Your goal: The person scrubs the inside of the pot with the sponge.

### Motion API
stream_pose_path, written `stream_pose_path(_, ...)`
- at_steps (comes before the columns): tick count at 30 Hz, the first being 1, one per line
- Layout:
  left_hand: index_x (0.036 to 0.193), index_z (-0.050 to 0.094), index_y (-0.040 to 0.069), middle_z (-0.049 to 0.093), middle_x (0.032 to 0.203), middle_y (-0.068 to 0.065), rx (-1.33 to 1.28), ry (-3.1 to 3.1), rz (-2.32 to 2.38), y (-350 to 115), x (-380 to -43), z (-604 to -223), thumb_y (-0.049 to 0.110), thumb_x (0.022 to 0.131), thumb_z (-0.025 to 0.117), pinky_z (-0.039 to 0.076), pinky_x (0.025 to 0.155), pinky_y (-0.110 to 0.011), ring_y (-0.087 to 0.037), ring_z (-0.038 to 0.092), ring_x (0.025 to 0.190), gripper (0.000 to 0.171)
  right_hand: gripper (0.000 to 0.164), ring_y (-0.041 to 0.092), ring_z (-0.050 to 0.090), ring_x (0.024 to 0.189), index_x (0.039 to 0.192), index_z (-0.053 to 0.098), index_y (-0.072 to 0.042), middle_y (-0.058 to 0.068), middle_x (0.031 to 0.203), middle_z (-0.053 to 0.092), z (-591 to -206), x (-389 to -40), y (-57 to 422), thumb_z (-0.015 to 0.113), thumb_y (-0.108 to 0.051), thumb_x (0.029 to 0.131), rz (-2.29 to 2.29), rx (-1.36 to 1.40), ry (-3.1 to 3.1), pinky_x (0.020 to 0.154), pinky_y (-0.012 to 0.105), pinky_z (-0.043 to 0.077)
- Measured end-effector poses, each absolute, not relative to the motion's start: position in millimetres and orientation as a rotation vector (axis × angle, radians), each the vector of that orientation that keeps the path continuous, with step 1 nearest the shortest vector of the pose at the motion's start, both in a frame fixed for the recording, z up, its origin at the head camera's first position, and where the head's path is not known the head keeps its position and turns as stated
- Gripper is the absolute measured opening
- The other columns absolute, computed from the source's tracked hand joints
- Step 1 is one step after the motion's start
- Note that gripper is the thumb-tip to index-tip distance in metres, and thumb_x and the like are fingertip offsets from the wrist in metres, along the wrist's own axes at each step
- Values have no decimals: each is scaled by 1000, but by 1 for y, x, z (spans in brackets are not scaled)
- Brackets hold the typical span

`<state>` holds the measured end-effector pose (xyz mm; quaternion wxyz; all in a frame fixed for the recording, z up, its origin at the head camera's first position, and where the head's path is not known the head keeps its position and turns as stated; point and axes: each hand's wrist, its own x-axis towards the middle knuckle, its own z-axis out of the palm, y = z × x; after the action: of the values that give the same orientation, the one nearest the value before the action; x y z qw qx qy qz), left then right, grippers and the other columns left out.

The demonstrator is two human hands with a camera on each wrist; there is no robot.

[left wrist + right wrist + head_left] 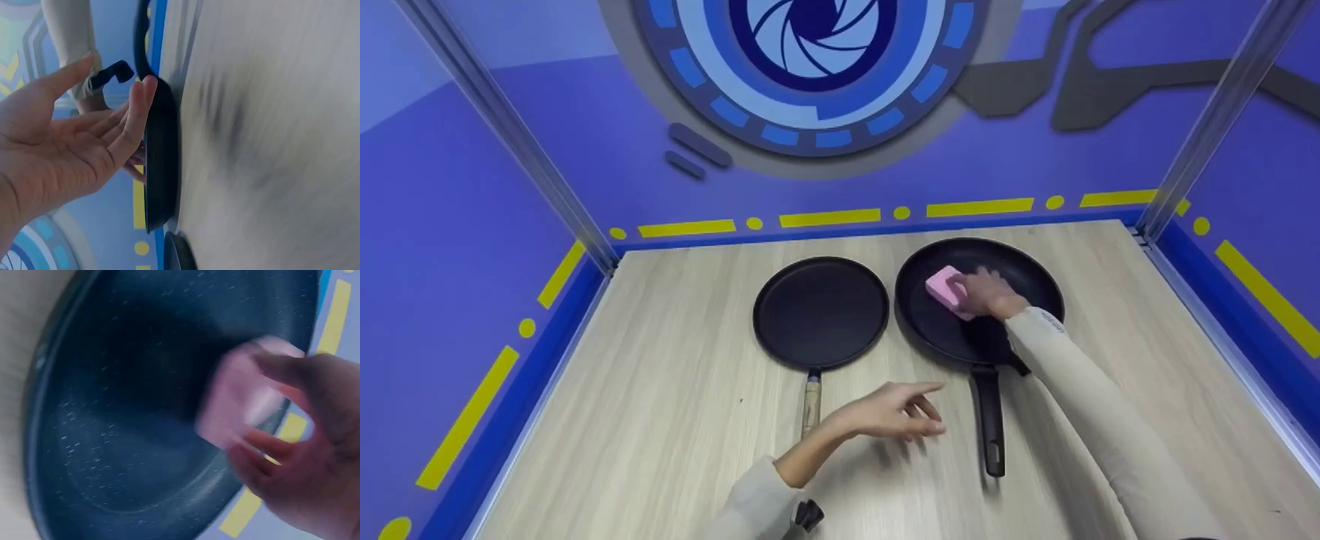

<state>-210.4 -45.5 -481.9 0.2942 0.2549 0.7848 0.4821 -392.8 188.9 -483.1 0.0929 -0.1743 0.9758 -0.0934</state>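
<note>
A pink sponge is pinched between the thumb and fingers of my right hand, inside a deep black frying pan. In the right wrist view the blurred sponge is at the pan's speckled inner surface; whether it touches is hard to tell. My left hand hovers over the table between the two pan handles, holding nothing, its fingers loosely bent. The left wrist view shows its palm, with the frying pan's side beyond the fingertips.
A flat black griddle pan lies left of the frying pan, its wooden handle toward me and partly behind my left arm. The frying pan's black handle also points toward me. Blue printed walls bound the wooden table.
</note>
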Motion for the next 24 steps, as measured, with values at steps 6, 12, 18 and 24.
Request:
stream_pose_path(6, 160, 33, 10, 71, 122, -19, 599, 1981, 1404, -21, -207, -494, 15, 99, 69, 66, 78, -34, -38, 75, 100, 71, 57, 57, 42, 134, 145, 53, -8, 34, 143, 50, -486, -395, 195, 72, -15, 92, -325, -535, 2832, 113, 71, 38)
stream_pose_path(12, 161, 32, 19, 68, 117, -10, 435, 1766, 1612, 13, -201, -502, 9, 99, 68, 65, 87, -41, -33, 74, 99, 73, 57, 49, 51, 130, 145, 54, -5, 30, 136, 59, -484, -404, 201, 73, -12, 91, -330, -679, 2786, 115, 62, 41)
stream_pose_path(18, 160, 34, 19, 67, 113, -7, 251, 1659, 1758, 36, -199, -509, -4, 95, 66, 66, 77, -36, -26, 75, 92, 76, 58, 53, 51, 125, 148, 52, -10, 36, 133, 55, -488, -413, 206, 71, -13, 93, -255, -653, 2835, 108, 65, 45)
stream_pose_path(24, 158, 37, 20, 68, 108, -9, 145, 1572, 1887, 47, -199, -513, -12, 91, 66, 66, 68, -41, -46, 75, 90, 79, 49, 57, 49, 116, 140, 57, -12, 39, 123, 51, -495, -421, 214, 71, -15, 93, -109, -579, 3004, 98, 68, 46)
